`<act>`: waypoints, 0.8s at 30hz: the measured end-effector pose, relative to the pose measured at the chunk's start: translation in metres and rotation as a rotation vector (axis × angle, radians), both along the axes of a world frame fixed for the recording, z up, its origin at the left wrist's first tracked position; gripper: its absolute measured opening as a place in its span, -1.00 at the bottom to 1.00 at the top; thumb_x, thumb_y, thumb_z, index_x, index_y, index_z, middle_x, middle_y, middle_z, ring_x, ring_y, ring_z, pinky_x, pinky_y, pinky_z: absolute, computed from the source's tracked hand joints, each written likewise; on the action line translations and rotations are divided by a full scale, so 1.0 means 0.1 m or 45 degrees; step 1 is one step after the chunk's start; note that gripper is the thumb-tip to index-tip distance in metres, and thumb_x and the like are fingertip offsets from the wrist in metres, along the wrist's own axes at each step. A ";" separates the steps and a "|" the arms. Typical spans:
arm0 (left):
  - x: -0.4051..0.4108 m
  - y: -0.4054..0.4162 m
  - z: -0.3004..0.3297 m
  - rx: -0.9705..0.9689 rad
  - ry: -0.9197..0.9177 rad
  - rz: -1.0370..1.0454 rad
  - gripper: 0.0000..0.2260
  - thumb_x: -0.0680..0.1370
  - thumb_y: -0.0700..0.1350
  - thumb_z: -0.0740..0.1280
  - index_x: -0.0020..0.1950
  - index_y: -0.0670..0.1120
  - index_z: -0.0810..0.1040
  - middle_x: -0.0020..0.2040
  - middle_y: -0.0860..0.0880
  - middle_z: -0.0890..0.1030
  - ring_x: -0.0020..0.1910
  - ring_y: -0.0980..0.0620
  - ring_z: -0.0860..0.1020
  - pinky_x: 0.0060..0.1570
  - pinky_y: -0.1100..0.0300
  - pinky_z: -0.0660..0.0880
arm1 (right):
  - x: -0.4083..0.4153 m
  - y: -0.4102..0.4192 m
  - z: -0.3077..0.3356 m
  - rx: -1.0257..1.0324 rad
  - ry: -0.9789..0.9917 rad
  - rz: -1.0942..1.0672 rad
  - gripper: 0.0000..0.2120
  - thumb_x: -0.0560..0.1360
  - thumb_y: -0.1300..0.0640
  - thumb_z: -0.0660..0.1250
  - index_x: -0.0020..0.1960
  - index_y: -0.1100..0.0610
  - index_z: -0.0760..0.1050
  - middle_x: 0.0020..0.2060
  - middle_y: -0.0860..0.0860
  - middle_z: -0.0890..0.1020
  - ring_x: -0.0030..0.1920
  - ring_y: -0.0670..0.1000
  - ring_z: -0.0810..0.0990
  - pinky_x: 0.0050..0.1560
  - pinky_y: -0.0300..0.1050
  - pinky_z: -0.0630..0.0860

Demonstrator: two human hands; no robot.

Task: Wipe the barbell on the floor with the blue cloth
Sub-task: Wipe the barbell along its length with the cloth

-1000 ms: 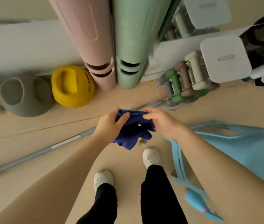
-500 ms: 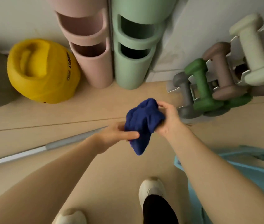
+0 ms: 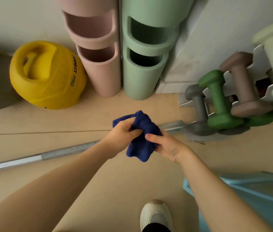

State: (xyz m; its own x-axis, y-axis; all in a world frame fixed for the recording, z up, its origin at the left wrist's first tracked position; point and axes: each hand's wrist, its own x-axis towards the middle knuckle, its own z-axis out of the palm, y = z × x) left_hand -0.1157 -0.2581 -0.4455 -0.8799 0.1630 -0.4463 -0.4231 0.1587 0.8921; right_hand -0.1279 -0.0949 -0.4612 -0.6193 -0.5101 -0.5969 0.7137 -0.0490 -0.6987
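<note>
Pale wood floor [image 3: 32, 124] against a white wall; a yellow weight [image 3: 47, 76] and a dumbbell rack [image 3: 229, 104] stand close by; the barbell [image 3: 40, 156] lies diagonally across the floor, passing beneath the hands. The blue cloth [image 3: 140, 139] is bunched, held above the bar, apparently not yet touching it; left hand [image 3: 122, 136] and right hand [image 3: 165, 144] both grip it with curled fingers. Risks: a wadded cloth gives poor contact; the bar may roll under pressure toward the rack.
</note>
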 end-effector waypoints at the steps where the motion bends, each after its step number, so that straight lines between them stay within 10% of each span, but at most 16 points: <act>1: -0.03 0.01 -0.06 0.000 -0.013 0.044 -0.78 0.53 -0.34 0.22 -0.05 -0.03 0.54 -0.12 0.01 0.57 -0.18 0.10 0.53 -0.23 0.32 0.48 | -0.01 -0.01 -0.08 0.053 -0.033 -0.119 -0.59 0.38 0.17 0.42 0.20 0.11 0.42 0.04 0.05 0.61 0.13 0.05 0.57 0.02 -0.16 0.55; 6: -0.09 -0.08 -0.35 -0.484 0.011 0.185 -0.84 0.55 -0.26 0.24 0.05 -0.04 0.52 -0.04 0.05 0.57 -0.11 0.02 0.56 -0.27 0.31 0.42 | -0.15 0.21 -0.30 0.899 0.262 -0.788 -0.72 0.50 0.26 0.21 0.19 0.08 0.43 0.16 0.11 0.56 0.21 0.14 0.51 0.27 0.04 0.41; 10: -0.10 -0.11 -0.56 -0.969 0.063 -0.326 -0.66 0.55 -0.11 0.30 0.32 -0.08 0.42 0.24 -0.05 0.52 0.20 -0.07 0.48 0.14 0.12 0.41 | -0.18 0.33 -0.39 1.639 0.739 -0.432 -0.49 0.48 0.23 0.27 0.41 0.15 0.27 0.30 0.21 0.39 0.24 0.26 0.42 0.15 0.09 0.42; 15: -0.10 0.04 -0.84 -1.370 0.049 -0.729 -0.60 0.55 0.06 0.28 0.35 0.00 0.37 0.30 -0.01 0.46 0.31 -0.08 0.36 0.24 0.07 0.28 | -0.05 -0.03 -0.72 1.830 0.933 0.416 -0.44 0.46 -0.01 0.31 0.41 0.07 0.25 0.36 0.16 0.34 0.25 0.28 0.33 0.13 0.11 0.43; 19: -0.09 0.06 -0.98 -1.474 0.154 -0.695 -0.73 0.57 -0.05 0.24 0.26 -0.01 0.43 0.22 -0.01 0.51 0.26 -0.06 0.41 0.18 0.12 0.28 | 0.04 -0.21 -0.81 1.758 1.190 0.461 -0.55 0.39 -0.04 0.37 0.24 0.08 0.47 0.14 0.12 0.56 0.02 0.25 0.50 -0.11 0.05 0.51; 24: -0.10 0.04 -1.04 -1.440 0.173 -0.646 -0.72 0.57 -0.08 0.24 0.28 0.02 0.44 0.19 0.02 0.53 0.22 -0.04 0.45 0.15 0.15 0.27 | -0.12 0.19 -0.91 1.949 1.597 0.480 -0.74 0.31 -0.02 0.37 -0.01 -0.02 0.58 -0.05 0.01 0.64 0.12 0.20 0.53 0.29 0.16 0.09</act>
